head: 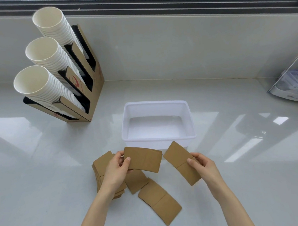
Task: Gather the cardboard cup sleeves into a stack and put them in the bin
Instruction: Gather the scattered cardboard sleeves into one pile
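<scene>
I see my left hand (119, 167) closed on a flat cardboard sleeve (143, 159), the thumb on top and the other fingers under it. This sleeve is held just in front of the white bin (191, 126), and its long axis goes from left to right, a little lower at the right end. My right hand (203, 164) pinches a second sleeve (180, 160) near its middle fold, thumb on top. The long axis of this one goes diagonally, from the far left to the near right. The two held sleeves are near each other but apart. Under my left hand a pile of sleeves (102, 162) lies on the counter (44, 189). Two more loose sleeves lie there; the nearer one (159, 201) points diagonally toward the near right. The bin has nothing inside.
</scene>
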A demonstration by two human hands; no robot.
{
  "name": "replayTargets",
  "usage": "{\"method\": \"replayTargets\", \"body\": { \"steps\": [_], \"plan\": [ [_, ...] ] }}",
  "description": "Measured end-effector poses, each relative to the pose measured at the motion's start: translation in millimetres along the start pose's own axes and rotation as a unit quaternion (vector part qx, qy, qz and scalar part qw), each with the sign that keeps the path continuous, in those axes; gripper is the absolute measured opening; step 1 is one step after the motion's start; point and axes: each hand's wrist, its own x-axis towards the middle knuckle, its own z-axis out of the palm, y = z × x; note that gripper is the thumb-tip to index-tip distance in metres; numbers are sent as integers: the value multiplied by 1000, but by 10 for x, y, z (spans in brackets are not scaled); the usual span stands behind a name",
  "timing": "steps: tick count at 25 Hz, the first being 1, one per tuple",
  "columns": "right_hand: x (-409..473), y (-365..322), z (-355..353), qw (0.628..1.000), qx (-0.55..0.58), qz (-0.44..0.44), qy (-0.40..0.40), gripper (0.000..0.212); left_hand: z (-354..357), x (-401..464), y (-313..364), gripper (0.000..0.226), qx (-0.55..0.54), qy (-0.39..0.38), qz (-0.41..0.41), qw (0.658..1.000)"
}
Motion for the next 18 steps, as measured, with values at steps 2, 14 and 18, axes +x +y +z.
{"method": "replayTargets", "body": {
  "steps": [2,14,18],
  "plan": [
    [-32,-79,59,999,-9,-18,-43,14,9,-2,5,17,0,-8,0,1000],
    [62,-312,648,970,-209,-110,-61,15,136,-93,62,20,-9,-59,-15,998],
    [94,-288,714,956,-247,-147,-59,11,163,-101,52,15,-4,-55,-11,998]
  ]
}}
